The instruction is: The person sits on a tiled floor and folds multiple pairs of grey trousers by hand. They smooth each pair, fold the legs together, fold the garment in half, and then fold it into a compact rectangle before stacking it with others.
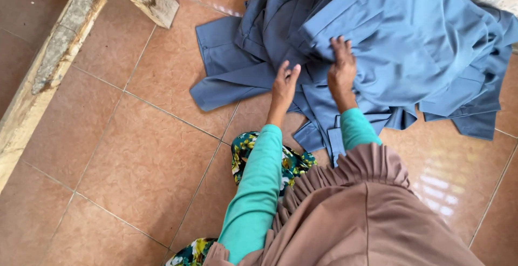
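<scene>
Hands spread, left (284, 85), right (341, 70), flat on rumpled blue cloth (399, 39), glossy tiles (145, 152).

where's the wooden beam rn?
Head view, left edge: the wooden beam runs diagonally along the tiled floor, left of the blue garments.

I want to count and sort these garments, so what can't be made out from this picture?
Head view:
- Blue garments: piled and overlapping, cut off by the top edge, so their number is unclear.
- Right hand: fingertips buried in a fold.
- Left hand: palm faces away.
- Wooden beam: runs off frame.
</scene>
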